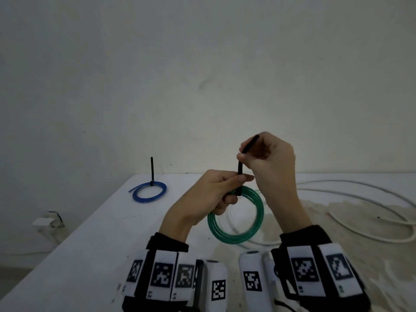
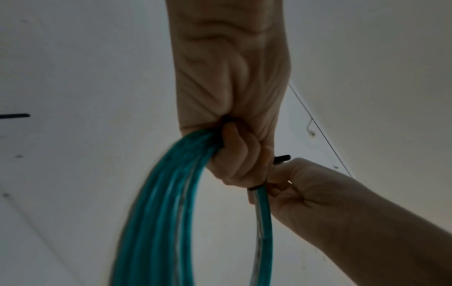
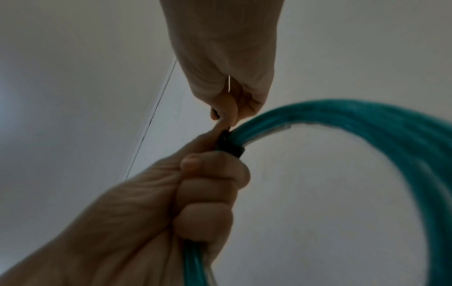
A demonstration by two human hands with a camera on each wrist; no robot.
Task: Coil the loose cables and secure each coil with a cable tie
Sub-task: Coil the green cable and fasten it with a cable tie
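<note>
While both wrists, strapped in black bands with square printed markers, hang over the near edge of the table (image 1: 94, 233), the left hand (image 1: 209, 194) is curled tight round the top of the green coil (image 1: 236, 237), which it holds raised above the tabletop, the loops hanging down toward the person. Just above it the right hand (image 1: 270, 163) pinches the black tie (image 1: 240, 172) between thumb and fingers, its other fingers folded in; the strap runs upright from the coil through the left fingers and out past the right knuckles. From the left wrist view the tie is seen wrapped round the bunched green strands beside the left fingers (image 2: 234, 154), and the right wrist view shows the same black band at the coil's top, though blur hides whether it is fully closed. Under and right of the hands, a white cable (image 1: 371, 199) sprawls in loose, wide loops over the right part of the table, some of it running beneath the green coil, so that side is cluttered. Left of the hands the surface is bare white up to its slanting left edge. Farther back, near the far left corner, a blue coil (image 1: 149, 192) lies flat, well apart from the hands, with its own black tie standing straight up. Behind the table rises a plain pale wall (image 1: 202, 64), and low on the left a white fitting (image 1: 48, 220) sits at its foot.
</note>
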